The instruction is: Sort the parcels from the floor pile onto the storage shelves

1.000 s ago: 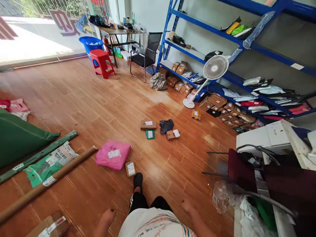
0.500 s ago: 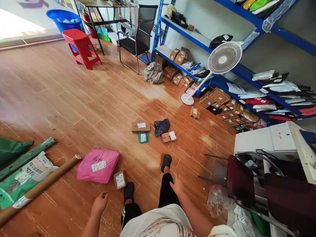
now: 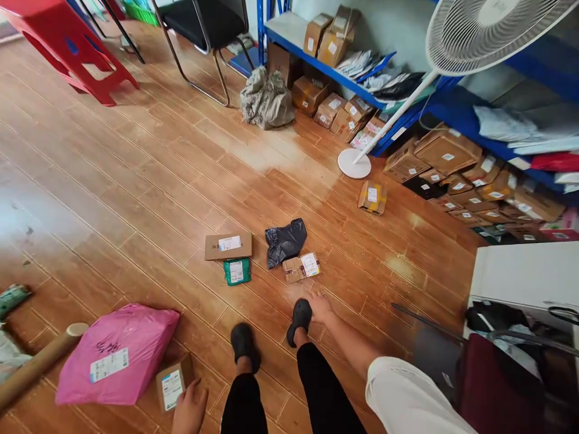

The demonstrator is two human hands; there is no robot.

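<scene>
My right hand is open beside my right shoe, just below a taped brown box with a white label. Against that box lies a black plastic parcel. To their left a long brown box touches a small green parcel. My left hand, low in the view, has its fingers apart and overlaps the edge of a small labelled box; contact cannot be made out. A large pink parcel lies left of that box.
A white fan stands before blue shelving full of parcels. One taped box lies near its base. A cardboard tube is at lower left, a dark red chair at lower right, a red stool at upper left.
The view has moved lower and closer to the floor. My right hand has reached forward toward the parcels, and my left hand has come to the small labelled box.
</scene>
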